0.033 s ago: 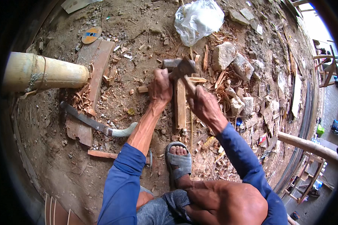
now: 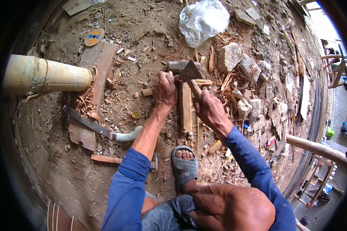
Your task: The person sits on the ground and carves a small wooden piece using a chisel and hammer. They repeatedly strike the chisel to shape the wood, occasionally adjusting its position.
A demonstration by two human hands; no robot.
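My right hand is closed around the wooden handle of a small hatchet, its dark wedge-shaped blade up and to the right. Close by on the left, my left hand is a fist beside the back of the hatchet head. A small reddish end shows at its fingers, but what it grips is mostly hidden. Just beyond lies a dark metal hammer head on the dirt. A squared length of wood runs from there toward my sandalled foot, between my forearms.
A curved knife with a pale handle lies left, across a brown board with shavings. A thick bamboo pole juts in from the left. Rocks and wood chips lie right. A clear plastic bag sits at the far side.
The hatchet head was smeared by motion and is now sharp, its blade tilted slightly more to the right. Both hands stay in nearly the same place.
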